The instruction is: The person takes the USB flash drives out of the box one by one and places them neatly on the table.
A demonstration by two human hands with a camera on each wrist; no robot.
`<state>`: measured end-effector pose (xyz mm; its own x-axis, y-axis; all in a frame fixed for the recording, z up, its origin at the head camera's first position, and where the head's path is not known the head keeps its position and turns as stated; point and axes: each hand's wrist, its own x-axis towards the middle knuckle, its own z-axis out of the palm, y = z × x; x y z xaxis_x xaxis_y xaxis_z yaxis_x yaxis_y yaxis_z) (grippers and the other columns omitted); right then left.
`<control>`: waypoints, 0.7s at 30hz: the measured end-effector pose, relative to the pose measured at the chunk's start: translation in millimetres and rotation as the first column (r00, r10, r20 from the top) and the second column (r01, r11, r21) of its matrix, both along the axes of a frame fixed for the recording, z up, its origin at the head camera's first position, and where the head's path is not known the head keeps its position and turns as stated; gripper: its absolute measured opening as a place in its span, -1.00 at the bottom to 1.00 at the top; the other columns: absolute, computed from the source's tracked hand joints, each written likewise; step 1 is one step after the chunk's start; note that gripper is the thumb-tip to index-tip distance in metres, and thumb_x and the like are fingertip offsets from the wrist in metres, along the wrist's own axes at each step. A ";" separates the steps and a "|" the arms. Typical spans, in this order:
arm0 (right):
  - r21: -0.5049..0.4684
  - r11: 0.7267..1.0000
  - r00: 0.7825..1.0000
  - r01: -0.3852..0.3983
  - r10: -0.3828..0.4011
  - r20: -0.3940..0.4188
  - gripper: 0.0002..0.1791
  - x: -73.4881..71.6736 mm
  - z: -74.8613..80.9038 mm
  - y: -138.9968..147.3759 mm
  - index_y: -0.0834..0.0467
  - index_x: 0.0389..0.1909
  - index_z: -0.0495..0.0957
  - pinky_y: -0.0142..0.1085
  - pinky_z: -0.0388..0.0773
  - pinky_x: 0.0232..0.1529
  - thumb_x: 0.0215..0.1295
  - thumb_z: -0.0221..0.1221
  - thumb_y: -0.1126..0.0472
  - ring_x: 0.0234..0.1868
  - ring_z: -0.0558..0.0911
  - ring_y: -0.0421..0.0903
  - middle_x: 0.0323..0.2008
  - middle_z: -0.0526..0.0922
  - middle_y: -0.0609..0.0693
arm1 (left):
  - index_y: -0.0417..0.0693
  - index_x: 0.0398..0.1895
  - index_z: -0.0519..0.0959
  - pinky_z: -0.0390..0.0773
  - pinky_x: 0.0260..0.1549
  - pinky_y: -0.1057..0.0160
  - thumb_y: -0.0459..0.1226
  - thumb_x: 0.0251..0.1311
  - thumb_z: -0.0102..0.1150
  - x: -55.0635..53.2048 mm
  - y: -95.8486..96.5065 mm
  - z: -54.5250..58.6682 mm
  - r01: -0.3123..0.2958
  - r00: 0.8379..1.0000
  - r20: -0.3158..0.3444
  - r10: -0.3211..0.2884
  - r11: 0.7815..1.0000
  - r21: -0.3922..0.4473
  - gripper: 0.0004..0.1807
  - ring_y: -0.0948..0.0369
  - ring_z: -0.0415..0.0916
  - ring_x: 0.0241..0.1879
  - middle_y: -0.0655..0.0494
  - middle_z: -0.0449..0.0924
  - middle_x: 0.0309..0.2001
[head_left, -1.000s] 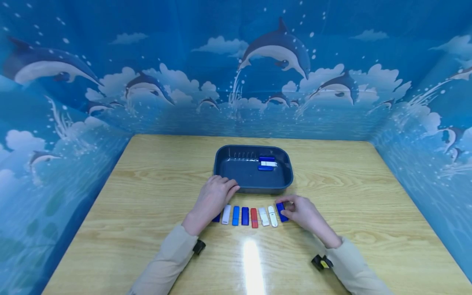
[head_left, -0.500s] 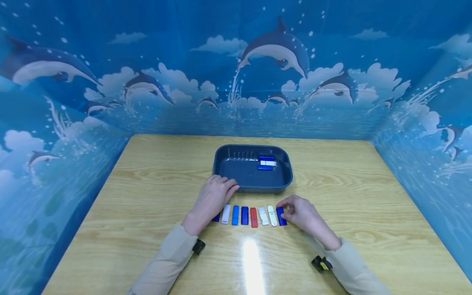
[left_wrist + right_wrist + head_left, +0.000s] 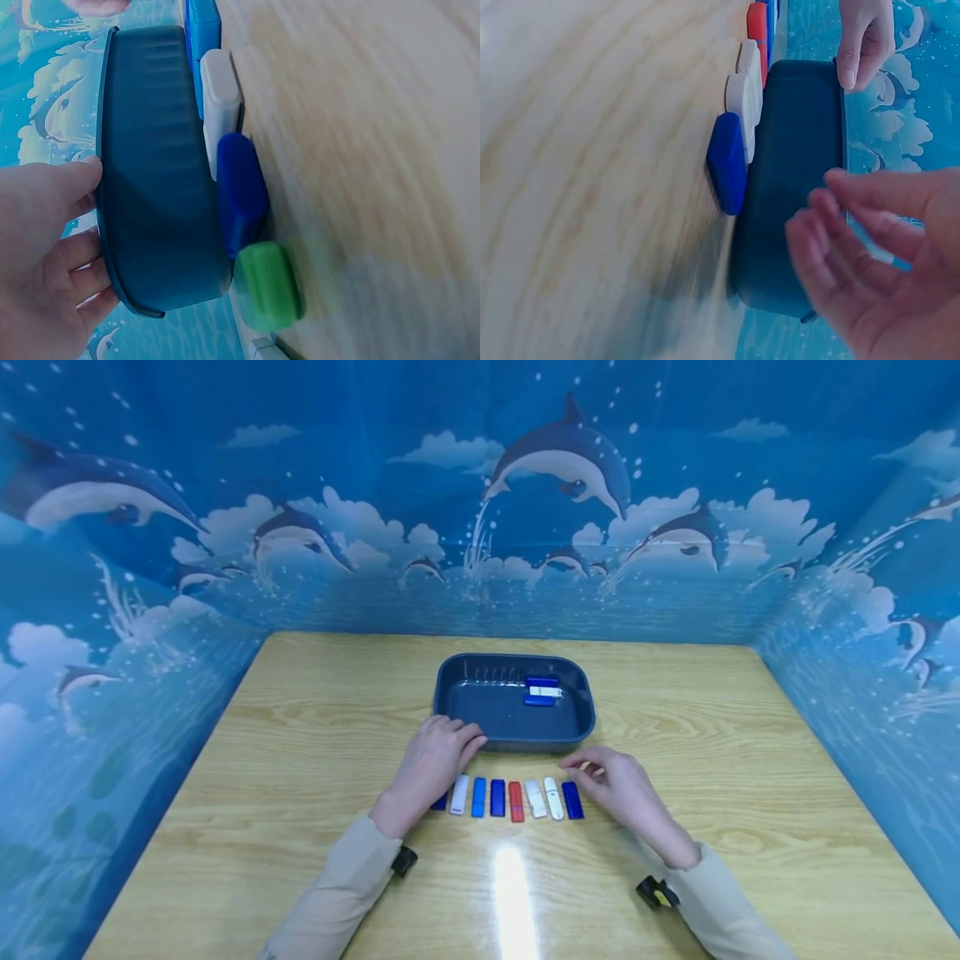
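My left hand (image 3: 433, 758) grips the near left rim of a dark blue-grey plastic bin (image 3: 517, 746), its thumb (image 3: 81, 177) against the edge in the left wrist view. A row of USB sticks lies in front of the bin. At the row's right end lies a dark blue USB stick (image 3: 572, 800), beside a white one (image 3: 553, 798). My right hand (image 3: 618, 789) hovers just above and right of that blue stick, fingers loosely bent and nothing between them. A green USB stick (image 3: 268, 286) at the row's left end is hidden by my left arm in the head view.
Inside the bin, towards the right, lie two blue USB sticks (image 3: 542, 682) with a white one (image 3: 545, 692) between them. A red USB stick (image 3: 517, 802) sits mid-row. Behind the wooden table (image 3: 337, 693) hangs a dolphin-print curtain (image 3: 480, 485).
My right hand has straightened the blue USB stick at the row's right end, let go of it and lifted slightly away. My left hand has stayed on the bin's rim.
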<state>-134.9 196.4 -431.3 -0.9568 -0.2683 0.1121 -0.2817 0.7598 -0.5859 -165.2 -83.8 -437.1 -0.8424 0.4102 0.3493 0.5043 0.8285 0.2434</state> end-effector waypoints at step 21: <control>0.109 0.991 0.976 -0.076 0.096 -0.194 -0.75 -56.5 25.8 -23.7 0.16 0.07 0.68 -0.13 0.62 -0.32 0.43 0.23 0.24 -0.28 0.65 -0.01 0.00 0.67 0.09 | 0.02 -0.10 0.73 0.49 0.26 0.00 -0.10 0.49 0.11 0.3 0.0 0.8 -0.004 1.000 0.015 0.004 1.000 -0.014 -0.75 0.13 0.67 -0.14 0.12 0.75 -0.20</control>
<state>-191.5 172.7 -405.5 -0.8911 -0.3681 0.2655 -0.4514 0.7797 -0.4339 -164.8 -83.8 -436.3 -0.8492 0.4113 0.3311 0.4972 0.8341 0.2391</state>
